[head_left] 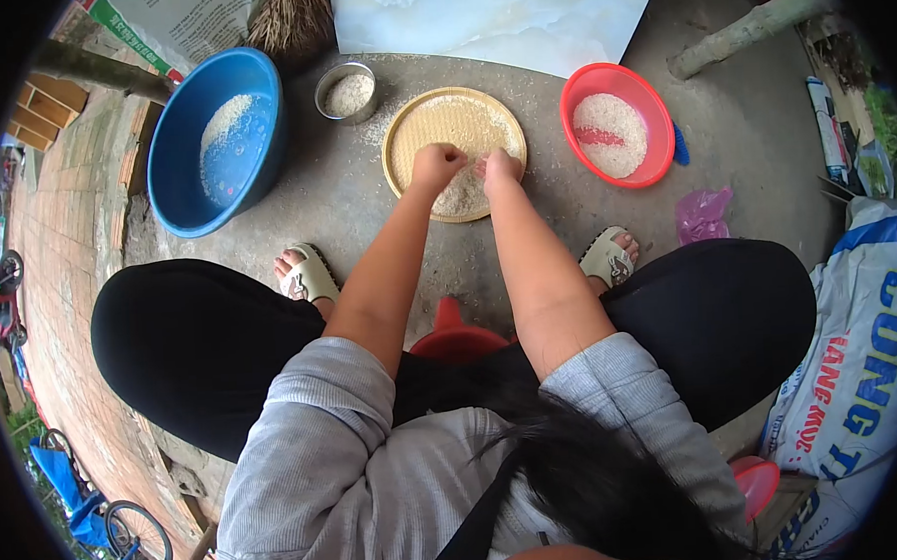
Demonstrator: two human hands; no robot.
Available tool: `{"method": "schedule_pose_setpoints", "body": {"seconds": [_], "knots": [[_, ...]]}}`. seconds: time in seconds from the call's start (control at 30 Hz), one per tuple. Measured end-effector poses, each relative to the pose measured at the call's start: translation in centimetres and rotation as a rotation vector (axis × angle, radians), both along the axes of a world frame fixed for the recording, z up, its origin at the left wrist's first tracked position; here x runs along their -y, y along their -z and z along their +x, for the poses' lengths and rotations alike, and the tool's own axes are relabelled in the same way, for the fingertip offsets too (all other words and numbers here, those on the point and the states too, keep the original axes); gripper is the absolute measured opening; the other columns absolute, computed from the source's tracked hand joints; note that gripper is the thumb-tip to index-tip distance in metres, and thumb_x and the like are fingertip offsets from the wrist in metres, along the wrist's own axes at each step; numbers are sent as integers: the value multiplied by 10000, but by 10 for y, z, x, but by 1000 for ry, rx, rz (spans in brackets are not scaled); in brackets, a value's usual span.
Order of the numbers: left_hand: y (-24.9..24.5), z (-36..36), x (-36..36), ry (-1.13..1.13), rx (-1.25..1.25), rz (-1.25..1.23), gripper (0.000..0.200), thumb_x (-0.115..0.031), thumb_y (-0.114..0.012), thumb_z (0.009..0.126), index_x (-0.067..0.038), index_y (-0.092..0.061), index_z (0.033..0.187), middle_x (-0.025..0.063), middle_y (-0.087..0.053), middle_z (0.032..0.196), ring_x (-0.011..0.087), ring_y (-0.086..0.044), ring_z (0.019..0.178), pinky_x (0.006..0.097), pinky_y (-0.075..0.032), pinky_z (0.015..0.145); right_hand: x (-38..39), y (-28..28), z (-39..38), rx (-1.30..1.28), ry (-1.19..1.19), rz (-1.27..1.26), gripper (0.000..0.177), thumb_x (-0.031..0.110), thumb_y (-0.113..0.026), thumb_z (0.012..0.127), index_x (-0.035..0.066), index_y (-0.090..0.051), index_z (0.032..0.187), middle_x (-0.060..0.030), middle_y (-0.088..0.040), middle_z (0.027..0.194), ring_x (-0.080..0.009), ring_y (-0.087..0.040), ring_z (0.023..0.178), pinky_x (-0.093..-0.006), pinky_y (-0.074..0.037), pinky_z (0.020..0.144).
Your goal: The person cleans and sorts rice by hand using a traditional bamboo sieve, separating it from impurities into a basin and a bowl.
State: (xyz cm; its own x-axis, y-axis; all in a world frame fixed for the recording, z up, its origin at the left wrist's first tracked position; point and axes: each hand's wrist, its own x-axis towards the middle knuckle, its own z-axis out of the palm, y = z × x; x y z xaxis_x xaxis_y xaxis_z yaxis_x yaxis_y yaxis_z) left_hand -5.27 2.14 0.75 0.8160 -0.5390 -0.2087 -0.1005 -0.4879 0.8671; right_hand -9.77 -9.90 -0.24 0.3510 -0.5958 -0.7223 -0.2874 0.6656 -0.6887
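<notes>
One head-worn fisheye view looks steeply down past the person's own hair and shoulders at the floor (742, 117), near, frame edges vignetted

The fingertips of the left hand (436, 165) and right hand (501, 166) curl under, hidden in the rice (460, 196) on the tray (409, 142). Beyond the tray, the top edge cuts off a broom (292, 22). Right of the tray, a sack (853, 362) runs out of view.

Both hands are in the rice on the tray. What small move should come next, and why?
Probably spread the rice thinner toward the far side of the tray. The left hand and right hand both rest on it where it is heaped at the near edge, while the far part holds only a thin layer.
</notes>
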Motion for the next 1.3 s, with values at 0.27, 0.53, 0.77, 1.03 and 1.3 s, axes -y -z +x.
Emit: {"method": "schedule_pose_setpoints", "body": {"seconds": [0.27, 0.53, 0.77, 1.03, 1.3], "knots": [[-28, 33, 2, 85, 276, 214, 356, -226, -708, 674, -142, -657, 1017, 110, -616, 1041, 285, -585, 934, 393, -471, 838, 8, 12, 3, 217, 55, 412, 243, 180, -357, 876, -6, -514, 871, -109, -553, 718, -215, -537, 628, -349, -470, 622], [22, -23, -14, 40, 383, 92, 189, -127, -656, 685, -100, -667, 872, 123, -608, 873, 297, -582, 825, 380, -482, 767, 3, 4, 5, -34, 133, -12, 194, 161, -436, 832, 23, -495, 709, -62, -488, 614, -171, -448, 441, -305, -371, 399], [-48, 26, 13, 132, -213, -172, 163, -124, -682, 755, -33, -677, 890, 89, -670, 852, 178, -632, 776, 292, -486, 704, -4, 14, 12, 80, 135, 113, 225, 172, -417, 865, -11, -524, 788, -125, -544, 753, -218, -536, 634, -329, -479, 600], [-9, 19, 14, -576, -1079, -785, 397, -340, -420, 935, -26, -554, 1140, 127, -626, 968, 248, -588, 856, 340, -466, 812, -28, -9, 30, 122, 66, -247, 306, 228, -473, 853, -17, -557, 691, -80, -554, 585, -180, -518, 483, -331, -434, 490], [65, 35, -4, -528, -1149, -985, 302, -360, -406, 923, -102, -554, 872, 66, -588, 783, 215, -563, 706, 343, -482, 651, -82, -37, 28, 217, -539, -1218, 289, 226, -503, 863, -16, -573, 724, -191, -594, 762, -354, -560, 762, -440, -442, 728]]}}
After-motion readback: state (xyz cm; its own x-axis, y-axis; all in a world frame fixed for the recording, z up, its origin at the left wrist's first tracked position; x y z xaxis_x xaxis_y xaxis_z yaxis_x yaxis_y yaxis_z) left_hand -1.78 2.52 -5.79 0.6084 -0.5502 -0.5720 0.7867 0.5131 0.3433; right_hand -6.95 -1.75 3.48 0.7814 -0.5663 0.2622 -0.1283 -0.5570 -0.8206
